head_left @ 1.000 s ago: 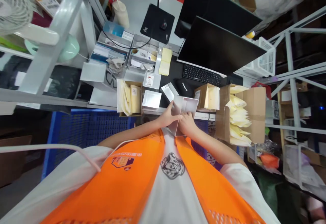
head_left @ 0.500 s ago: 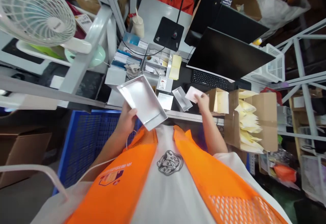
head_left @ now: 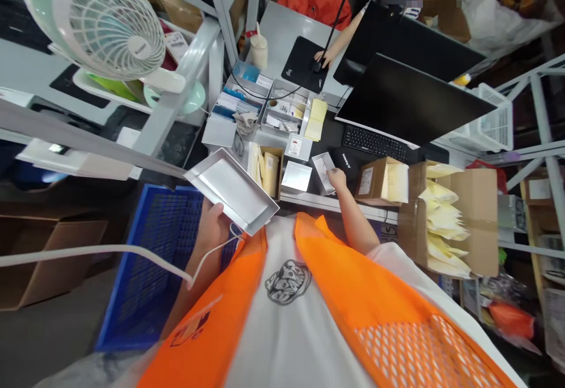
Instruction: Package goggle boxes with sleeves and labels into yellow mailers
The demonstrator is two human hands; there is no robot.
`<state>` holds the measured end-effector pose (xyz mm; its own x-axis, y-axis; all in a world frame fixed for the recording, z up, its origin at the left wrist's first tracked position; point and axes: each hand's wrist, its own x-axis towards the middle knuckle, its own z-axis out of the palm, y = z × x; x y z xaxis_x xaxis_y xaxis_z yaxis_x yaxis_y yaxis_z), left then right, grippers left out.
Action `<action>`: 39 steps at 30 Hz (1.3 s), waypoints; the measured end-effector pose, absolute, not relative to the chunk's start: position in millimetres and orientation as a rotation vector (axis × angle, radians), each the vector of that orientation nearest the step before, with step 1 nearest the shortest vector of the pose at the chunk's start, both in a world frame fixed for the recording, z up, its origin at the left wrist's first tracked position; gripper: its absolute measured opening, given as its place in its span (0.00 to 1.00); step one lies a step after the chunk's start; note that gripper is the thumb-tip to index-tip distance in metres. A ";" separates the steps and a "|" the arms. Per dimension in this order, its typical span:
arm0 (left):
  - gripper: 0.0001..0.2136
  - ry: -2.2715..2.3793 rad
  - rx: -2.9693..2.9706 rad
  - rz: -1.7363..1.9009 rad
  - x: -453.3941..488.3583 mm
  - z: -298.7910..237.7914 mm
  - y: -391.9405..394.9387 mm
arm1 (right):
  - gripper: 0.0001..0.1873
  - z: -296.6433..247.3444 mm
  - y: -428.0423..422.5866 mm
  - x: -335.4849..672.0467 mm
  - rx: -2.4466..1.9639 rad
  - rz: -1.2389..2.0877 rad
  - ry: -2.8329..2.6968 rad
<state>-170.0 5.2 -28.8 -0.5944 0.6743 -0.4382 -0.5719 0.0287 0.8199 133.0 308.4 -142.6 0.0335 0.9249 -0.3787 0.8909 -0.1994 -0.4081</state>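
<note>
The tray (head_left: 233, 191) hid most of the left hand (head_left: 212, 222): the thumb showed at its near rim, the other fingers were out of sight beneath. The right hand's (head_left: 338, 179) fingertips, at the rim of the small box (head_left: 322, 171), were too small to make out; I cannot tell whether they were pinched or apart. The far monitor (head_left: 441, 40) partly hid a co-worker, and the vest (head_left: 366, 282) ran off the bottom edge.

The small box lay on the desk (head_left: 309, 201), just beside a pale box (head_left: 296, 176). Across the desk, the co-worker's hand (head_left: 325, 58) covered a mouse. A fan (head_left: 110, 29) stood at far left, a blue crate (head_left: 128, 294) beside the left arm.

The left hand clamped the tray near the body, open side up; the right arm reached forward.
</note>
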 end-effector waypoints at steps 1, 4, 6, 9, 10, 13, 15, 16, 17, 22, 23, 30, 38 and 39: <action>0.28 1.386 0.129 1.705 -171.2 -27.7 9.0 | 0.20 -140.4 308.5 139.5 -2.213 0.860 -1.944; 0.30 1.352 0.185 1.684 -177.1 -22.5 20.5 | 0.22 -133.5 317.8 157.4 -2.233 0.715 -1.889; 0.29 1.324 0.225 1.698 -181.7 -20.1 27.6 | 0.25 -132.0 331.7 166.5 -2.246 0.622 -1.867; 0.30 1.309 0.234 1.719 -186.3 -19.4 36.2 | 0.36 -137.8 355.6 176.7 -2.303 0.616 -1.984; 0.30 1.310 0.236 1.717 -186.7 -19.4 38.3 | 0.41 -141.7 362.1 179.6 -2.333 0.632 -2.051; 0.28 1.319 0.254 1.706 -185.0 -19.4 40.8 | 0.50 -155.2 372.3 187.3 -2.394 0.596 -2.190; 0.27 1.323 0.236 1.701 -182.4 -19.9 39.3 | 0.49 -161.0 371.9 191.0 -2.364 0.520 -2.223; 0.27 1.324 0.213 1.700 -181.1 -20.5 37.6 | 0.48 -161.6 370.1 192.2 -2.341 0.481 -2.225; 0.27 1.327 0.189 1.700 -180.2 -21.3 35.5 | 0.47 -159.9 367.4 193.0 -2.318 0.439 -2.217; 0.24 1.354 0.177 1.716 -182.3 -26.7 23.2 | 0.47 -118.4 337.5 191.3 -2.179 0.220 -2.069; 0.24 1.355 0.184 1.716 -183.8 -27.6 21.9 | 0.47 -107.2 327.8 189.2 -2.132 0.203 -2.063; 0.26 1.349 0.250 1.691 -189.7 -28.6 31.0 | 0.46 -94.4 265.1 150.6 -2.027 0.341 -2.233; 0.30 1.326 0.283 1.750 -187.8 -15.3 28.5 | 0.44 -137.3 256.0 133.7 -2.100 0.348 -2.424; 0.31 1.335 0.287 1.749 -189.2 -15.2 27.3 | 0.43 -140.1 256.5 134.2 -2.096 0.381 -2.435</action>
<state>-189.2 27.3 -15.2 -0.5770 0.7531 -0.3160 -0.5037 -0.0236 0.8635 134.2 256.5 -140.1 -0.1578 0.9620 -0.2228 0.9841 0.1346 -0.1158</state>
